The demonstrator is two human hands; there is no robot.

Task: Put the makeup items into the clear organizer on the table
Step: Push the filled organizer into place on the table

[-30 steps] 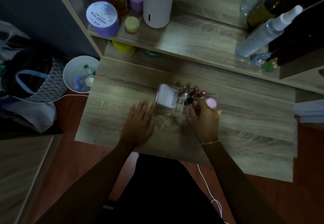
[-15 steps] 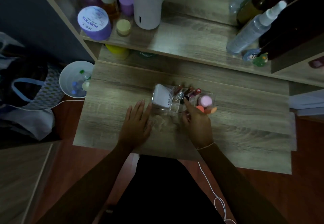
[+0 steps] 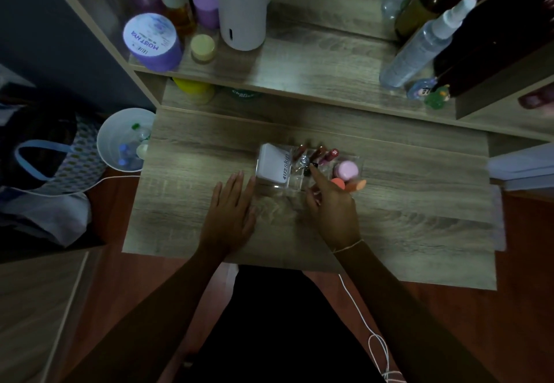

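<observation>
The clear organizer (image 3: 274,184) stands in the middle of the wooden table (image 3: 419,203). In it are a white compact (image 3: 274,162) marked "4U2skin" on the left, several dark red lipsticks (image 3: 322,155) in the middle slots, a pink sponge (image 3: 347,170) and orange sponges (image 3: 355,185) on the right. My left hand (image 3: 232,212) lies flat on the table beside the organizer's near left corner, fingers apart. My right hand (image 3: 332,206) is at the organizer's near edge, its forefinger stretched to a small black item (image 3: 308,170) among the lipsticks; it holds nothing that I can see.
A shelf (image 3: 299,62) behind the table carries a purple tub (image 3: 153,41), a white cylinder (image 3: 241,5), jars and spray bottles (image 3: 425,41). A white bin (image 3: 124,140) stands left of the table, a bag (image 3: 39,155) beyond it. A white cord (image 3: 359,316) hangs at my lap.
My right hand has drawn back off the right side of the organizer, uncovering the pink and orange sponges, and now points at the lipstick slots. My left hand stays flat.
</observation>
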